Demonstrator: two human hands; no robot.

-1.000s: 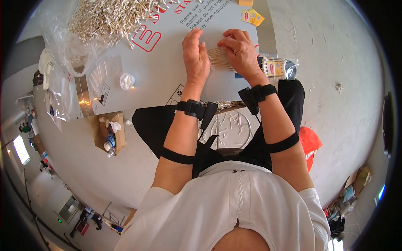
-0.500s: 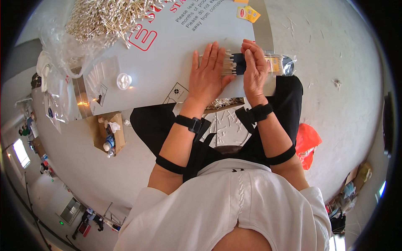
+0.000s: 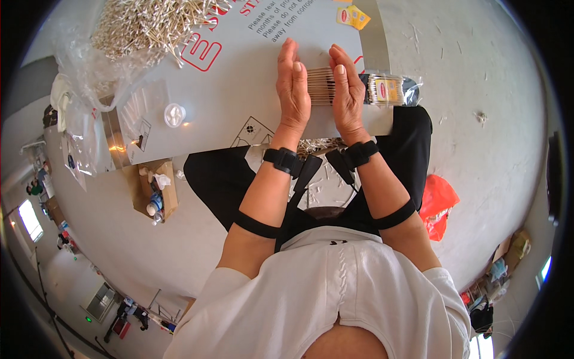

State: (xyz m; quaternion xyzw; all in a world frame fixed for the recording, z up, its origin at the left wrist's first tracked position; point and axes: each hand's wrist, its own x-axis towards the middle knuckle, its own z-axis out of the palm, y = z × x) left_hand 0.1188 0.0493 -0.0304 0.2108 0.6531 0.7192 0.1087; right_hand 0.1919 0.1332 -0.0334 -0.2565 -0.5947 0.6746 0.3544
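Observation:
A flat row of cotton swabs (image 3: 321, 87) lies on the grey board between my two hands, its sticks running left to right. At the swabs' left ends my left hand (image 3: 293, 96) stands on edge, fingers stretched out and palm turned inward. Facing it, my right hand (image 3: 348, 96) stands the same way at their right ends, fingers straight and partly hiding the tips. Just right of that hand lies a clear packet (image 3: 385, 90) of swabs with a yellow label, over something dark.
A large heap of loose swabs (image 3: 146, 27) sits at the upper left beside crumpled clear plastic (image 3: 89, 72). Yellow packets (image 3: 353, 17) lie at the board's far right. A small white round tub (image 3: 174, 115) stands left. Below are an open carton (image 3: 152, 191) and a red bag (image 3: 438, 209).
My left hand has gone from lying flat over the swabs to standing on edge at their left ends. My right hand has moved slightly left, uncovering more of the labelled packet.

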